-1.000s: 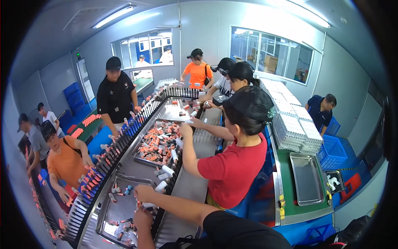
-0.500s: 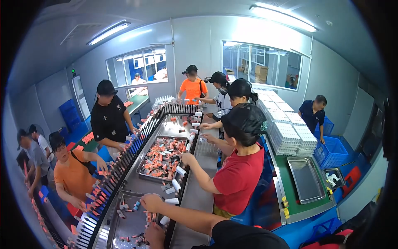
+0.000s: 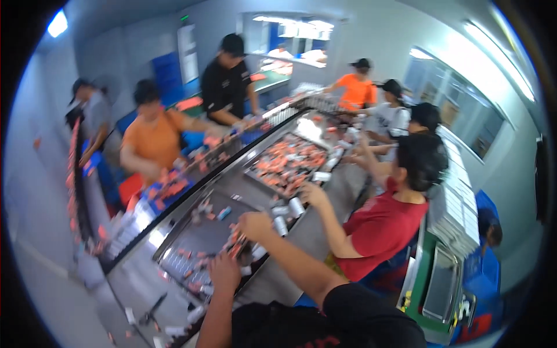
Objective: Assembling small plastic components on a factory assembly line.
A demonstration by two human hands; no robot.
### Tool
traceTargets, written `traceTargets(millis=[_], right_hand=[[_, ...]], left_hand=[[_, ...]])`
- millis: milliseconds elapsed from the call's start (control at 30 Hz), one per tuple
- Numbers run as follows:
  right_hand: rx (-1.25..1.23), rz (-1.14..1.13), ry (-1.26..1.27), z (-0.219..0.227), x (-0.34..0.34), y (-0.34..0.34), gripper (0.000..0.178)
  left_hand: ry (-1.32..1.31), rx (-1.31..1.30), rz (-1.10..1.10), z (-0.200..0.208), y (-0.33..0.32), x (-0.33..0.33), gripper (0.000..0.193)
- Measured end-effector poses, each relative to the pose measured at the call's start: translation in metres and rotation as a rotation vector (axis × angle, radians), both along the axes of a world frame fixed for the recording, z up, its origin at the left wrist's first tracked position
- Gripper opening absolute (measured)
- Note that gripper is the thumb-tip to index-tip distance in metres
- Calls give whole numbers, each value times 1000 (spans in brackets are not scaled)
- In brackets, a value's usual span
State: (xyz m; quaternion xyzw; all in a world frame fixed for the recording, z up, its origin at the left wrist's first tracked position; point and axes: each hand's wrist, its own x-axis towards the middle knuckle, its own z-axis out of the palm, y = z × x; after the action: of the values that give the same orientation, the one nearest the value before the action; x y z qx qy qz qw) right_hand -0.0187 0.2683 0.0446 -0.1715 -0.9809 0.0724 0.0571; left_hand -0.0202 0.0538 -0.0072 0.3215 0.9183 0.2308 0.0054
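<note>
My right hand (image 3: 256, 227) is over the near metal tray (image 3: 168, 232), its fingers curled and closed; whatever they hold is hidden. Closer to me, my left hand (image 3: 224, 271) is above the tray's near edge, its fingers smeared by motion. Between the hands lies a cluster of small orange-and-dark pieces (image 3: 235, 242), touching or very near the fingertips. Loose small pieces are scattered in this tray, among them a light-blue one (image 3: 224, 213). White cylinders (image 3: 281, 225) stand or lie beside my right hand along a black rail.
A second tray (image 3: 255, 172) heaped with orange and grey pieces lies beyond. A slotted conveyor (image 3: 191, 200) runs along the left. A co-worker in red (image 3: 383, 226) stands close on my right; others work across. White stacked trays (image 3: 455, 203) stand far right. A black tool-like object (image 3: 154, 307) lies nearby.
My view has turned left and downward, so the scene has shifted right and tilted. My left forearm now shows more fully. Both hands stay over the near tray, close together.
</note>
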Motion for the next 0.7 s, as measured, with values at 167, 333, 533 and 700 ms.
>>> traceTargets(millis=[167, 333, 533, 700], right_hand=[[-123, 20, 339, -31, 8, -10, 32], [-278, -19, 480, 26, -9, -33, 36], [-171, 12, 113, -46, 18, -8, 37], [-265, 63, 456, 5, -6, -38, 31]], left_hand=[[63, 187, -34, 69, -9, 1, 36], [286, 134, 91, 5, -49, 5, 37], [125, 183, -60, 49, -29, 1, 31], [174, 442, -181, 46, -39, 1, 26]])
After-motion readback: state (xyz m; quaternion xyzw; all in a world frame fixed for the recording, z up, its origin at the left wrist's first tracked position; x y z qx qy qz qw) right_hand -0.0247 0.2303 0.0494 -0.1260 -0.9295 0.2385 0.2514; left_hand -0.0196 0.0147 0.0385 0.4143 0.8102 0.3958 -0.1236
